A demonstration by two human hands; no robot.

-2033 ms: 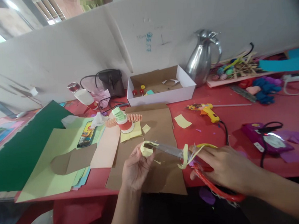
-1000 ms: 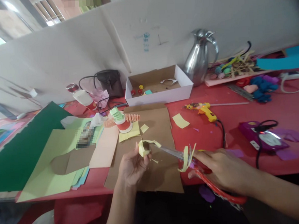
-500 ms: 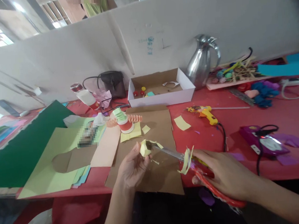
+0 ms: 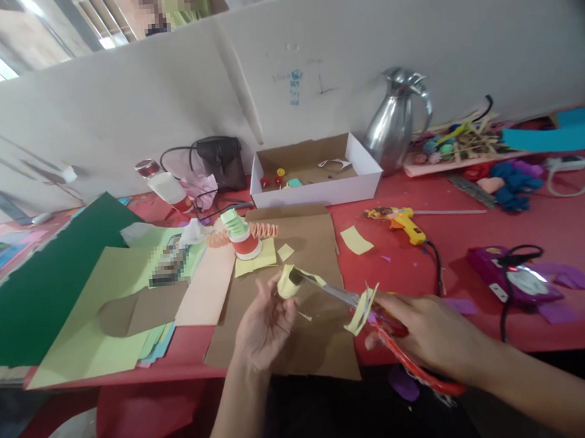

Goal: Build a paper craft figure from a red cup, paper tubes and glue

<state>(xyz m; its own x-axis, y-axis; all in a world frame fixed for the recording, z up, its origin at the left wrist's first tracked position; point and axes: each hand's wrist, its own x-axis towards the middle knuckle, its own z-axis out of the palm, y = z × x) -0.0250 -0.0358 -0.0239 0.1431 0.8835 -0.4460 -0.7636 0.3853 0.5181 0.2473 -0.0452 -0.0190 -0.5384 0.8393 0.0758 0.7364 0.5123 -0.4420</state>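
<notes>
My left hand point(image 4: 267, 321) pinches a small pale-yellow paper piece point(image 4: 287, 283) with a dark brown patch on its side. My right hand point(image 4: 433, 332) is wrapped around red-handled scissors point(image 4: 407, 361), and their blades reach left to the edge of the yellow piece. A thin strip of yellow paper curls along the blade tips. Yellow paper scraps point(image 4: 363, 311) hang on the scissors near the pivot. Under both hands lies a brown cardboard sheet point(image 4: 312, 351). Behind the left hand stands a red-and-white paper cup figure point(image 4: 247, 244) with folded green and orange paper strips.
A white open box point(image 4: 315, 194) holds small bits, beside a steel jug point(image 4: 390, 122). A yellow glue gun point(image 4: 410, 227) and a purple device point(image 4: 511, 277) with a black cord lie right. Coloured papers point(image 4: 89, 313) and a green board point(image 4: 51, 282) cover the left. A person is beyond the partition.
The yellow piece has turned in my left hand and risen slightly. My right hand and the scissors have shifted a little left, the blades still at the piece's edge.
</notes>
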